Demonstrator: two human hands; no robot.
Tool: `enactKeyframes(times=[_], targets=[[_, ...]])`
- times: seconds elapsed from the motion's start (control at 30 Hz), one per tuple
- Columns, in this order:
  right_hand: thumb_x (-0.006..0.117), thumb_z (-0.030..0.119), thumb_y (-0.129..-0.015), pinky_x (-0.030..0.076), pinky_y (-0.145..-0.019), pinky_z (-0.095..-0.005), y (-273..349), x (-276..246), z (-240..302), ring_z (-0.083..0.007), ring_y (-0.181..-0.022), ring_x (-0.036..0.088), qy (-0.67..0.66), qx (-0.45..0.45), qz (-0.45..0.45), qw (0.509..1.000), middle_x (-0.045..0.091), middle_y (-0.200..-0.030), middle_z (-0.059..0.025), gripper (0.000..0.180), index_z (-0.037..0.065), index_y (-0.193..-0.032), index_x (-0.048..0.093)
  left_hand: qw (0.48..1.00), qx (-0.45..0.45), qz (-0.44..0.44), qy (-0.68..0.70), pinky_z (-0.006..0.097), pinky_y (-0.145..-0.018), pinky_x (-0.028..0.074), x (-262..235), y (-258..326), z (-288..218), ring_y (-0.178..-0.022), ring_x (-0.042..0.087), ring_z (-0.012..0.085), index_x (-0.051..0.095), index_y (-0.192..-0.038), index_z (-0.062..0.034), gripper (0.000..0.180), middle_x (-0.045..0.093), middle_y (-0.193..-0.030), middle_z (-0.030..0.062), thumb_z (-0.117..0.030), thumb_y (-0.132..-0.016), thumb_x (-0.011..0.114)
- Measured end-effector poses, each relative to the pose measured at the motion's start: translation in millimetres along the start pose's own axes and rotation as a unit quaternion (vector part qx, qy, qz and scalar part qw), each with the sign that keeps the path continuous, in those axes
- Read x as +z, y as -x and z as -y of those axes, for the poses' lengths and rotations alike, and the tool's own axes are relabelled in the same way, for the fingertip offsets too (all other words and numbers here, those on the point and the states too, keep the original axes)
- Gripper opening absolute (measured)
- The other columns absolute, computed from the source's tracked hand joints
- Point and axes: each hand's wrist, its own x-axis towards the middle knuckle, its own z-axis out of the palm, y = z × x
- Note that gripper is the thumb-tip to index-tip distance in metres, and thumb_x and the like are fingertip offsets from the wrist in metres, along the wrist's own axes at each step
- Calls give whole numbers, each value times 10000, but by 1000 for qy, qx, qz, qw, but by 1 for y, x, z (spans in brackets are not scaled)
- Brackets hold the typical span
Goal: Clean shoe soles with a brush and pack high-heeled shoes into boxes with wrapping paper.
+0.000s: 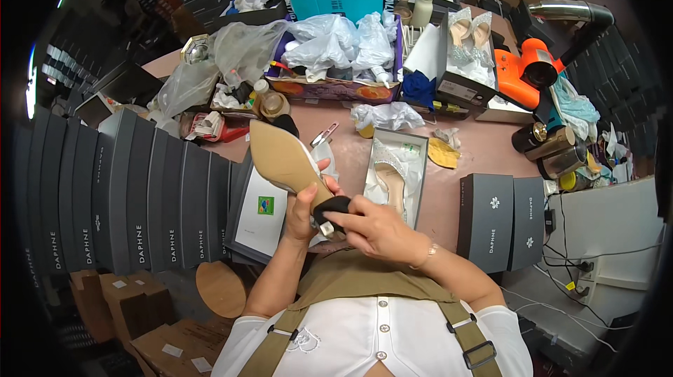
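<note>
My left hand (306, 203) grips a high-heeled shoe (280, 156), its beige sole turned up and its pointed toe angled to the far left. Around the shoe's heel end lies a soft-looking black piece (329, 210); whether it is a cloth or part of the shoe I cannot tell. The fingers of my right hand (378, 230) are closed and press on it. A small pale tip shows just below. Beyond my right hand, an open shoebox (420, 184) holds a sparkly pale shoe (390, 179) in white paper. Under my left arm lies a box with white paper (256, 212).
Dark grey shoeboxes (151, 195) stand in a row at left, with two more (486, 223) at right. At the back are a purple carton (329, 90) of plastic bags, a box with glittery shoes (466, 62) and an orange heat-gun-like tool (519, 72). Cables (561, 265) hang at right.
</note>
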Motion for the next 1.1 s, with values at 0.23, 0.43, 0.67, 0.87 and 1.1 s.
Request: enactKeyframes(times=[0.23,0.43,0.67,0.87,1.1], targets=[[567,84,-783,481,-661,-373,99,-25,-53,-303,-712,578,7,166,88,982,570,-826,-142,304,67,-1072,660,984,-132,84,-87,317,-719,522,-39,-7,12,-789,630,177,395,-1292,77,540,593,-903,77,-216,-877,579],[592,93,-805,452,-666,-309,127,-55,-87,-241,-706,564,5,322,-200,925,577,-791,-142,277,9,-1064,642,671,-145,100,-721,412,-779,488,-90,2,88,-851,619,358,597,-1000,79,370,619,-931,199,-251,-839,641],[615,135,-812,464,-705,-334,146,-31,-104,-269,-755,592,-42,342,-268,900,602,-842,-161,290,14,-1075,634,794,-130,176,-567,467,-794,482,26,-53,164,-883,621,425,376,-1275,65,673,619,-946,295,-411,-848,586],[617,150,-830,468,-721,-323,146,-31,-94,-261,-800,605,-50,335,-199,920,629,-897,-149,313,23,-1116,616,689,-158,174,-686,479,-788,480,26,-77,199,-852,617,448,184,-1387,27,852,625,-872,307,-427,-787,584],[551,102,-885,454,-805,-256,150,-34,-83,-130,-901,563,-179,387,-286,858,622,-1038,-92,361,-23,-1224,539,909,-193,117,-351,355,-763,493,2,-48,144,-856,620,252,396,-1264,-17,449,617,-915,146,-243,-880,450]])
